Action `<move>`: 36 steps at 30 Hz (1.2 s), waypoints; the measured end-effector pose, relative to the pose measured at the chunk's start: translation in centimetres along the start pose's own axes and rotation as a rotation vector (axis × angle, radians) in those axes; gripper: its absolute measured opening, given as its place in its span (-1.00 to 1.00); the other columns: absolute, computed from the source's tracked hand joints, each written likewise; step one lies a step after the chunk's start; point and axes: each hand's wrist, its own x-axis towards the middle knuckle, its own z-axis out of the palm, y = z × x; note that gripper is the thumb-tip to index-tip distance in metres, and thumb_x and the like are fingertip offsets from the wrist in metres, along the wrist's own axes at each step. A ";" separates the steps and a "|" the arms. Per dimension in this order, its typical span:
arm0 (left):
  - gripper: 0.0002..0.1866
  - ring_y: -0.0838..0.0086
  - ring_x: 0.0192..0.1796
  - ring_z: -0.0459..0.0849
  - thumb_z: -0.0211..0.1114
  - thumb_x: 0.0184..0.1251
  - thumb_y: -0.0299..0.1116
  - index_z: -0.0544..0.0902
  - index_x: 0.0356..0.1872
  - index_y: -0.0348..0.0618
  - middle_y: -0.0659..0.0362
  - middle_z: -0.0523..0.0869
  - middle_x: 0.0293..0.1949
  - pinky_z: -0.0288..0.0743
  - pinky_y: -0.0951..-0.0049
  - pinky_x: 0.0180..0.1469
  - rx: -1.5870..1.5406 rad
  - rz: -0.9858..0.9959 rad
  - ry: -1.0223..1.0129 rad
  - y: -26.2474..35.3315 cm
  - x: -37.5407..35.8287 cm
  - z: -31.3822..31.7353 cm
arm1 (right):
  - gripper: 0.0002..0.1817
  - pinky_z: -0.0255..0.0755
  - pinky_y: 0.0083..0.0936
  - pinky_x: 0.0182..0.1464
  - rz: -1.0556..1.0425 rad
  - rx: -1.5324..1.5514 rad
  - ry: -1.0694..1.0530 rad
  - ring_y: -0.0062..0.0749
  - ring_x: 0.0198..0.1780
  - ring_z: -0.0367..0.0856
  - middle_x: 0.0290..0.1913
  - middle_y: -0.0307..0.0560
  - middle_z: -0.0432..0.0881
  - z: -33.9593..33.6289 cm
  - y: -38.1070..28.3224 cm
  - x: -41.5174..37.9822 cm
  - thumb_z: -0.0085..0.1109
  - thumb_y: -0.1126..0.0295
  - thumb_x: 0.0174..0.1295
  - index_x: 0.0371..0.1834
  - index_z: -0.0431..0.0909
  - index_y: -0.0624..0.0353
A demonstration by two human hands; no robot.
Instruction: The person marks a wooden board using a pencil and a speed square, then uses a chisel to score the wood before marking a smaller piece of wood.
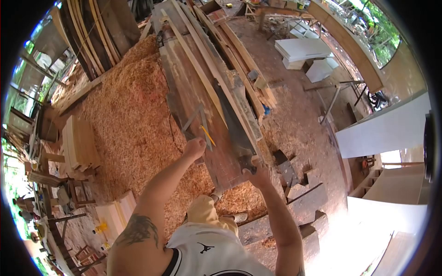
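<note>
My left hand (195, 147) is closed in a fist at the left edge of the workbench (223, 165), just below a metal square (192, 118). Whatever its fingers hold, if anything, is hidden. A yellow pencil (208, 135) lies on the bench top beside the square. At the near right corner, my right hand (259, 175) curls around the near end of a long wooden strip (230, 103). A second, paler strip (195, 64) lies lengthwise on the bench to its left.
Wood shavings (131, 106) cover the floor on the left, near stacked timber pieces (79, 142). More boards (244, 60) lie along the bench's right side. White panels (304, 48) stand farther right. Dark offcuts (306, 198) lie near my right arm.
</note>
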 end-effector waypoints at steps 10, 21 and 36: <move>-0.50 0.00 0.12 0.81 0.37 0.41 0.06 0.74 0.13 -0.13 -0.12 0.85 -0.04 0.68 0.02 0.16 0.069 -0.255 0.101 2.1 7.1 1.7 | 0.08 0.50 0.14 0.27 0.134 -0.236 -0.022 0.45 0.25 0.57 0.22 0.55 0.53 6.4 3.0 3.3 0.60 -0.12 -0.03 0.38 0.38 0.51; -0.48 -0.04 0.17 0.80 0.26 0.46 -0.05 0.69 0.27 -0.17 -0.17 0.83 0.04 0.67 0.05 0.19 0.036 -0.389 0.017 2.4 8.7 0.4 | -0.20 0.34 0.08 0.32 0.183 -0.127 0.077 0.21 0.19 0.58 0.03 0.22 0.59 3.8 0.4 1.6 0.62 -0.07 -0.06 0.08 0.47 0.26; -0.48 -0.06 0.10 0.78 0.23 0.56 -0.07 0.57 0.28 -0.31 -0.16 0.77 0.08 0.66 0.00 0.07 -0.337 -0.500 0.183 -4.9 6.0 -7.3 | -0.22 0.49 0.10 0.09 0.056 -0.057 0.117 0.25 0.05 0.61 0.00 0.30 0.60 8.7 -5.3 -8.0 0.53 0.08 -0.04 0.19 0.48 0.35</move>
